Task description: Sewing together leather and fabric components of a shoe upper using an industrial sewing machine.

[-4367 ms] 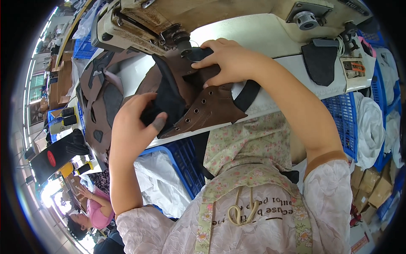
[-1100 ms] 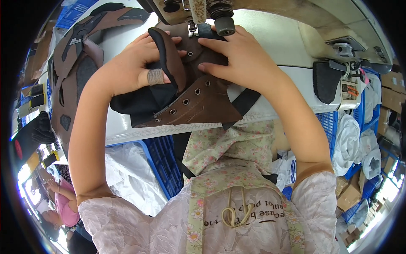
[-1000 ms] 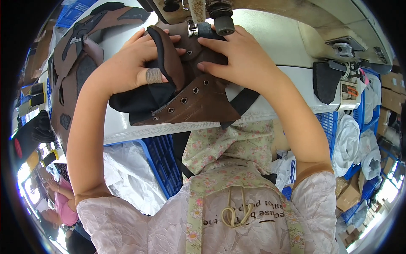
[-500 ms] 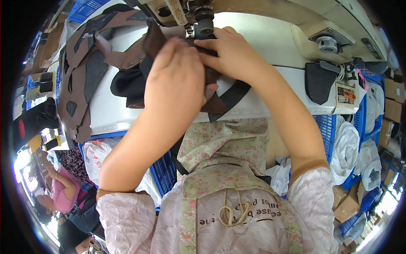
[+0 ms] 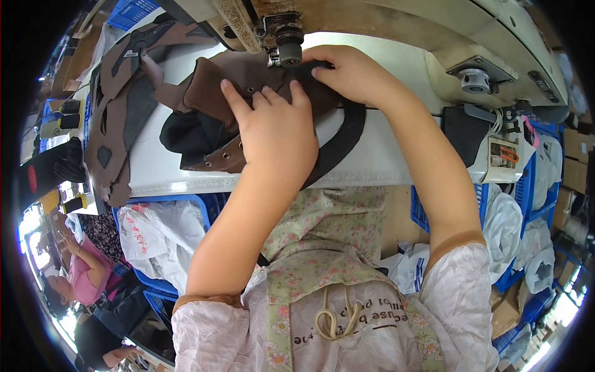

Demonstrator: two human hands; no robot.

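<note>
A brown shoe upper (image 5: 214, 93) with metal eyelets and black lining lies on the white sewing table (image 5: 155, 180), partly under the sewing machine's presser foot (image 5: 273, 61). My left hand (image 5: 277, 127) rests on the upper with its fingers spread, left of and nearer than the foot. Just right of the foot, my right hand (image 5: 353, 74) curls its fingers and thumb over the upper's far right part. A black strip (image 5: 347, 139) trails from the work toward the table's near edge. My left hand hides the middle of the upper.
Brown and black cut pieces (image 5: 118, 99) pile up on the left. The machine arm (image 5: 396, 31) spans the far side. To the right lie a dark flat piece (image 5: 463, 136) and a small tool tray (image 5: 505, 155). Blue baskets with white bags (image 5: 158, 232) stand below. Another person (image 5: 90, 270) sits far left.
My left hand has drawn back a little toward me and right, its fingers now spread. The upper lies flatter, showing more eyelets, and the black strip has swung to the right.
</note>
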